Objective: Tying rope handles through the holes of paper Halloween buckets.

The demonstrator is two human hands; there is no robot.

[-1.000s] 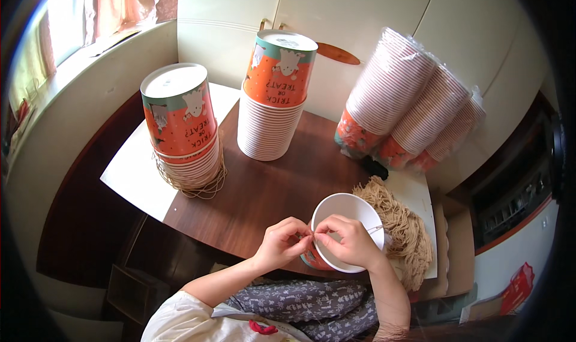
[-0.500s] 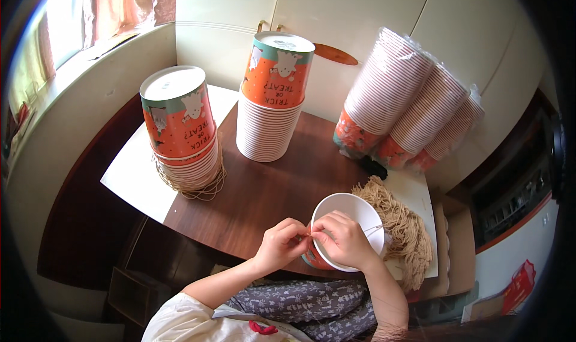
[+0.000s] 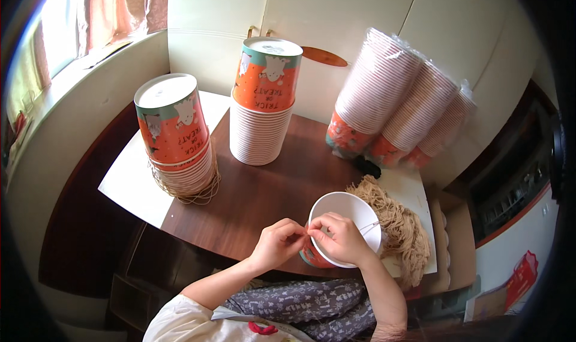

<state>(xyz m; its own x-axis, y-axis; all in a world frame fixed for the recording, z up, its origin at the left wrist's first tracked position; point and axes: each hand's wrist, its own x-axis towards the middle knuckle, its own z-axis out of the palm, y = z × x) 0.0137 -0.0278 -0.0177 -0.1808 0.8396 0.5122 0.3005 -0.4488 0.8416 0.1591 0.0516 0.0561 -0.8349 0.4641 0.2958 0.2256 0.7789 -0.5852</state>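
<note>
A paper bucket point(image 3: 359, 209), white inside and orange printed outside, stands upright at the table's near right edge. My left hand point(image 3: 278, 245) is closed in a pinch at the left side of its rim. My right hand point(image 3: 341, 239) reaches over the bucket's mouth, fingers pinched against those of the left. What lies between the fingertips is too small to make out; it could be the end of a thin cord. A short length of cord point(image 3: 369, 225) shows at the right side of the rim. Right beside the bucket lies a bundle of tan cords point(image 3: 403, 231).
Two stacks of upside-down printed buckets stand at the left point(image 3: 171, 126) and the back middle point(image 3: 267, 78); loose cord loops point(image 3: 207, 192) ring the left one's base. Plastic-wrapped bucket stacks point(image 3: 378, 84) lean at the back right. A cardboard box point(image 3: 459, 246) is beyond the right edge.
The whole view has shifted slightly. Both hands stay pinched together at the bucket's left rim, with only small finger movements.
</note>
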